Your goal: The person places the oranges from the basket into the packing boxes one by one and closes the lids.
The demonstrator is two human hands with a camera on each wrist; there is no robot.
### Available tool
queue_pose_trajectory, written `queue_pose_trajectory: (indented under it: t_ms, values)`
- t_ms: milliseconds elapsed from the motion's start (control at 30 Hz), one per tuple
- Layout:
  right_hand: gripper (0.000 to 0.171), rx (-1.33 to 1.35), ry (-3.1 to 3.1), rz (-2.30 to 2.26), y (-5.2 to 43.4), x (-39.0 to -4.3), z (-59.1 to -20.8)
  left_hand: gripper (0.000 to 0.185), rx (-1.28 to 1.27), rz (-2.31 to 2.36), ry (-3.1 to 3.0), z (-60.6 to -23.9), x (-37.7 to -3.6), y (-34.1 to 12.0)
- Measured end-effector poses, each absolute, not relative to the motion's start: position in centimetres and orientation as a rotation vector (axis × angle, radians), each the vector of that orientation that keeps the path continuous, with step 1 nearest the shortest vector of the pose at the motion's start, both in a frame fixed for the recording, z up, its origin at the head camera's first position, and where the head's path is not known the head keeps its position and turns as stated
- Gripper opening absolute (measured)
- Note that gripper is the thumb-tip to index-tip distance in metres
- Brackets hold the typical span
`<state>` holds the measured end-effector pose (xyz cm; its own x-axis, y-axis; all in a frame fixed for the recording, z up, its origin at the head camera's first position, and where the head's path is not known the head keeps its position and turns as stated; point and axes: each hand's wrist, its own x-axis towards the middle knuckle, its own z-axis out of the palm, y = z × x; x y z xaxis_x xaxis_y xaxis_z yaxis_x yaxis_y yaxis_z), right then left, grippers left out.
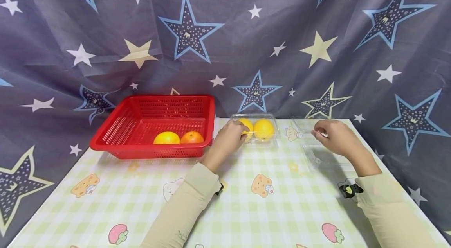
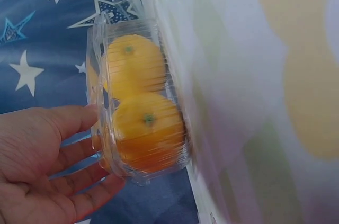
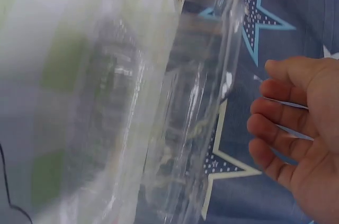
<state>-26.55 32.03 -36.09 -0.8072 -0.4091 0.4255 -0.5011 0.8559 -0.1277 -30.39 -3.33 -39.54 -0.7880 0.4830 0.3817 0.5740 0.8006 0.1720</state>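
A clear plastic clamshell box (image 1: 269, 143) with two yellow-orange oranges (image 1: 264, 129) inside stands at the table's back edge, right of centre. My left hand (image 1: 230, 135) is at its left end; in the left wrist view its thumb and spread fingertips rest on the box's upper side. A second clear plastic box (image 1: 310, 153) lies to the right, with no fruit showing in it. Over the back of that box hovers my right hand (image 1: 336, 137). In the right wrist view its fingers (image 3: 283, 113) are loosely bent, apart from the plastic, with nothing between them.
A red perforated basket (image 1: 152, 152) stands at the back left, with a yellow fruit (image 1: 166, 137) and an orange-red fruit (image 1: 192, 137) near its front wall. A checked cloth (image 1: 225, 216) covers the table. A star-patterned curtain (image 1: 225, 44) hangs right behind it.
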Motion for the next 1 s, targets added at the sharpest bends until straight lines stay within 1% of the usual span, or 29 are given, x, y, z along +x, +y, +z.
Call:
queue_pose_trajectory:
  t_ms: [333, 667, 1000]
  values:
    - [0.015, 0.544, -2.762, 0.357, 35.0, -26.9, -35.9, 0.019, -0.763, -0.426, -2.663, -39.8, -30.7, -3.3]
    - [0.039, 0.449, -2.902, 0.309, 38.1, -27.6, -36.3, 0.018, -0.73, -0.458, -2.653, -40.0, -30.8, -3.3]
    - [0.055, 0.274, -2.998, 0.368, 40.6, -28.8, -36.2, 0.019, -0.728, -0.449, -2.658, -40.1, -31.0, -3.3]
